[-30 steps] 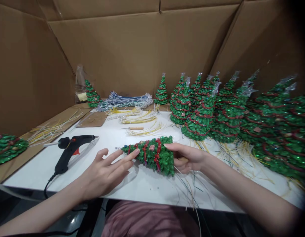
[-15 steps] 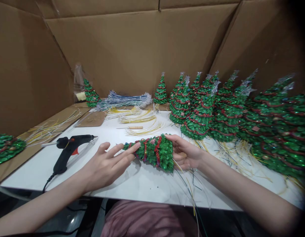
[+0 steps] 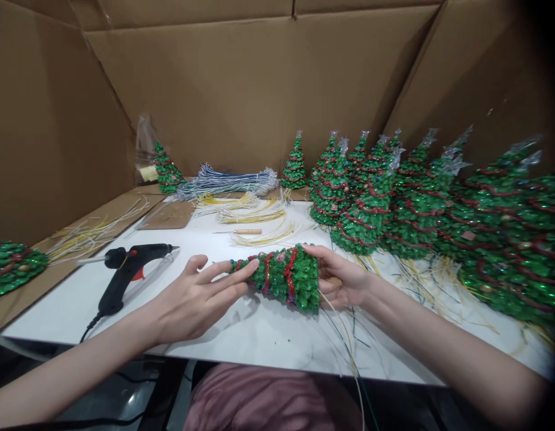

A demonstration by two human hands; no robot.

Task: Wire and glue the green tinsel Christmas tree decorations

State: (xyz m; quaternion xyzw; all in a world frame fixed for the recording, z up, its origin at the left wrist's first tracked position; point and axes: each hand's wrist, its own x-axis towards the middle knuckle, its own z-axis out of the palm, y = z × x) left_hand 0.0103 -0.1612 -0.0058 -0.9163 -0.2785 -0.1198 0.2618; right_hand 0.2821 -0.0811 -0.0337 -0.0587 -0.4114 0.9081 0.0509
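A small green glitter Christmas tree [image 3: 284, 276] with red bead garlands lies on its side above the white table [image 3: 259, 329], tip pointing left. My right hand [image 3: 337, 278] grips its wide base, with thin wires trailing out below. My left hand [image 3: 199, 299] has its fingers stretched out, the fingertips resting on the tree's narrow tip. A black glue gun [image 3: 124, 272] lies on the table left of my left hand.
Several finished trees with silver stars [image 3: 394, 197] crowd the right side. One tree [image 3: 294, 164] stands at the back, another [image 3: 167, 170] at back left, one [image 3: 12, 266] at far left. Bundles of blue wires [image 3: 227, 181] and yellow wires [image 3: 254, 215] lie behind. Cardboard walls surround.
The held tree has turned slightly and shifted a little to the right; both hands keep their places on it.
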